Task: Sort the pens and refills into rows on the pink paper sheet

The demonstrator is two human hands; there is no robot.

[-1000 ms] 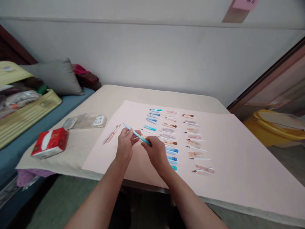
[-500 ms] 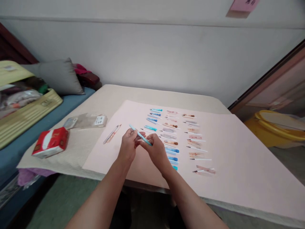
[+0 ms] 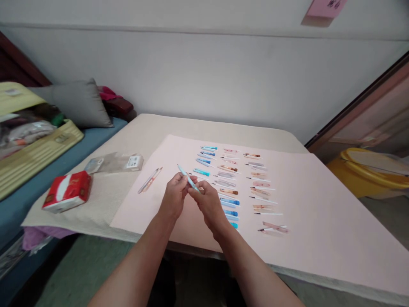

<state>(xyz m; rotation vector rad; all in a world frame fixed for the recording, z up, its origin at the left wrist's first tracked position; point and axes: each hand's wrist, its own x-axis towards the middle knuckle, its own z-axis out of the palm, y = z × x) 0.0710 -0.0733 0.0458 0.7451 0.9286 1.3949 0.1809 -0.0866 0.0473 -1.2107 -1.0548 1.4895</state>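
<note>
Above the near part of the pink sheet, both my hands are closed on one light blue pen [image 3: 188,177]. It slants, with its thin dark tip pointing up and away to the left. My left hand [image 3: 174,189] pinches its middle. My right hand [image 3: 207,200] grips the lower end, and its fingers cover part of it. Right of my hands lie rows of pen parts: blue capped barrels [image 3: 230,201], a brown barrel [image 3: 229,192], clear pinkish pieces [image 3: 262,184] and thin white refills with dark tips [image 3: 263,198].
A few slim pens [image 3: 150,180] lie together on the pink sheet [image 3: 134,213] at left. Beyond them are a clear plastic package [image 3: 113,162] and a red tissue pack [image 3: 67,192]. A yellow bin [image 3: 367,170] stands right of the table, a grey pillow [image 3: 73,102] at left.
The pen has turned steeper and shifted slightly right. A thin dark tip now shows at its upper end. My hands stay close together on it.
</note>
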